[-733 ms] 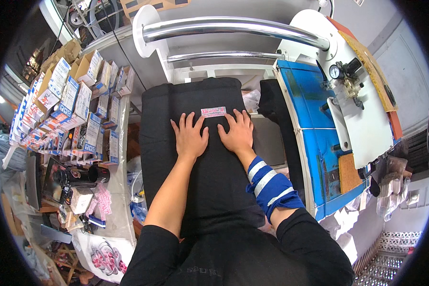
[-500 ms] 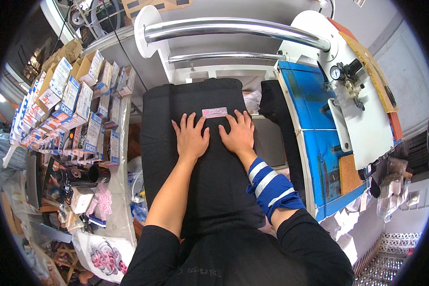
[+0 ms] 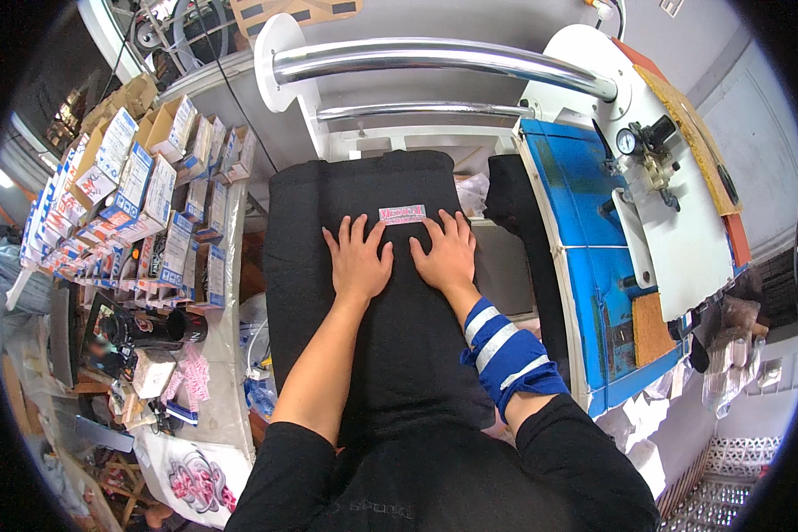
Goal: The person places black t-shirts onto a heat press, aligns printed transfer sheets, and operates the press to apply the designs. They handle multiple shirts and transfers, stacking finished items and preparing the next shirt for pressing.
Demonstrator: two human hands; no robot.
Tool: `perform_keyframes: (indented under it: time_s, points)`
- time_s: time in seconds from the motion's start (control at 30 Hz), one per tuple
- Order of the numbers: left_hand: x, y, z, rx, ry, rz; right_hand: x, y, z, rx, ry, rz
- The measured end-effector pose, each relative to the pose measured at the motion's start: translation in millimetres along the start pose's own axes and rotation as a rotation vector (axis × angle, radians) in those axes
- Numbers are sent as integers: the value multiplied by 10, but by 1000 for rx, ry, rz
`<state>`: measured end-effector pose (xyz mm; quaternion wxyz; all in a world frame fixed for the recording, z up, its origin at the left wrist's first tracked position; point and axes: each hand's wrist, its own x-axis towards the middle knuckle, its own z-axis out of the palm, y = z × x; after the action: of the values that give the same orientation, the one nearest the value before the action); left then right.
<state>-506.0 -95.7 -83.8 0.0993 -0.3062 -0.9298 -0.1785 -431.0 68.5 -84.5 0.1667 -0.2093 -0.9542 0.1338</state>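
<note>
Fingers (image 3: 357, 230) of the left hand (image 3: 360, 271) are spread well apart in the head view, laid palm down on a black cloth (image 3: 399, 346) and closed around nothing. Those of the right hand (image 3: 449, 266) lie likewise, flat and splayed, thumb pointing toward ten o'clock. The two thumbs are near each other, with a gap of cloth between them. A pink-and-white printed strip (image 3: 402, 215) lies on the cloth at one o'clock from the left hand and between ten and eleven o'clock from the right. Both index fingertips come right up to its ends; whether they touch it cannot be told. A blue-and-white striped wrap (image 3: 507, 350) is around the right forearm. Just beside the right hand, at three o'clock, is a bare grey plate (image 3: 503, 270).

Taking the hands as the clock's centre, a thick chrome bar (image 3: 443, 58) crosses at twelve, a thinner bar (image 3: 417, 112) below it. A blue panel (image 3: 585, 204) sits between two and three, with a round gauge (image 3: 626, 140) at two. Open cardboard boxes (image 3: 137, 191) are packed between nine and ten. At eight stands a pale table (image 3: 224, 355), and a white cloth with a red-and-grey design (image 3: 199, 483) hangs between seven and eight.
</note>
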Motion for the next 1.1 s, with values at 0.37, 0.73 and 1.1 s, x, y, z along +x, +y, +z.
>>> perform_keyframes:
  time_s: [0.37,0.73,1.1]
  points:
    - [-4,34,1,-31,24,1,-5,9,-16,21,-8,0]
    - [9,13,-15,-15,10,2,-3,17,2,28,-3,-5]
    - [6,11,34,-6,46,18,-2,24,18,13,13,-4]
